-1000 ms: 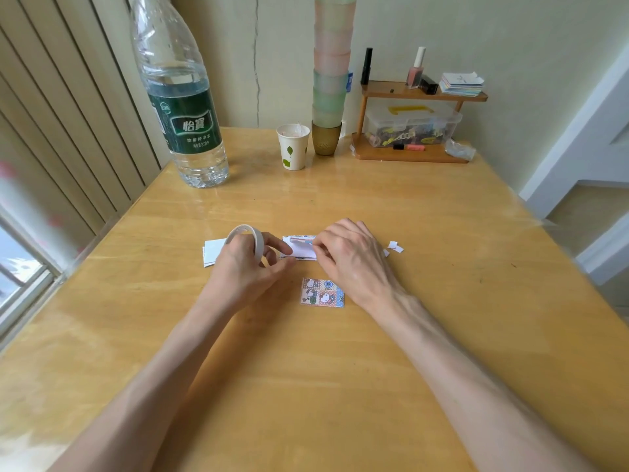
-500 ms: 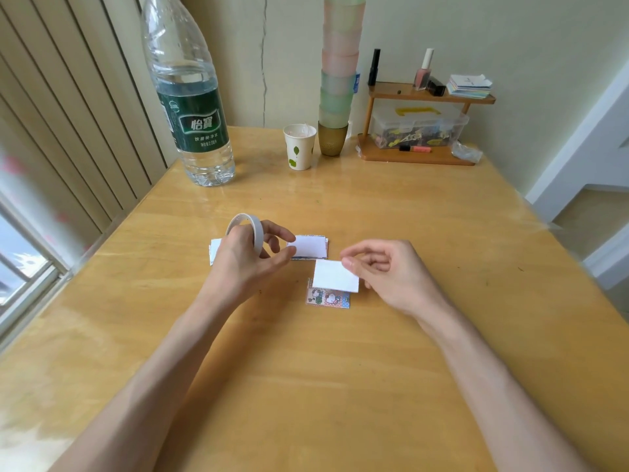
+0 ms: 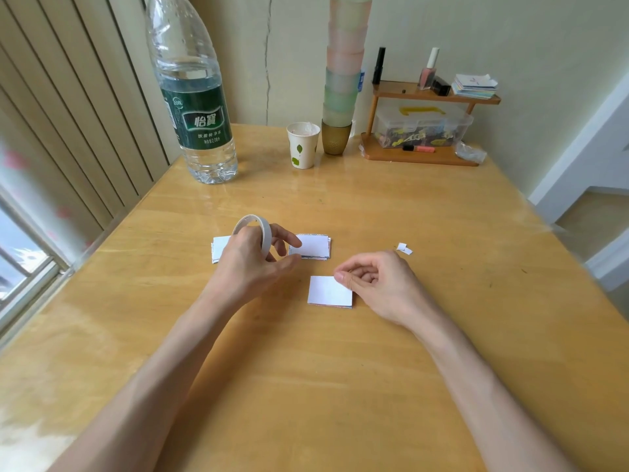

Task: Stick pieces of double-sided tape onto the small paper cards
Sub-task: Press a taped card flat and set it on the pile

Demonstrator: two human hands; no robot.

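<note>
White card [image 3: 329, 290] lowered flat (right hand [image 3: 377, 287]).

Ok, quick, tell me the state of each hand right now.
Left hand: grips the tape roll.
Right hand: fingers curled at the white card's corner; whether they pinch it cannot be told.

The table [image 3: 340, 369] shows 2 hands, the left hand [image 3: 252, 264] and the right hand [image 3: 377, 284]. There is 1 tape roll [image 3: 266, 233]. There are 3 lots of cards:

- 1 left pile [image 3: 220, 245] left of the roll
- 1 middle pile [image 3: 313, 247] just right of the roll
- 1 near pile [image 3: 329, 290], nearer than the roll

2 white scraps [image 3: 404, 248] lie well right of the roll. Far beyond the roll stand 1 water bottle [image 3: 195, 107], 1 paper cup [image 3: 303, 144], 1 cup tower [image 3: 342, 80] and 1 wooden shelf [image 3: 418, 156].
</note>
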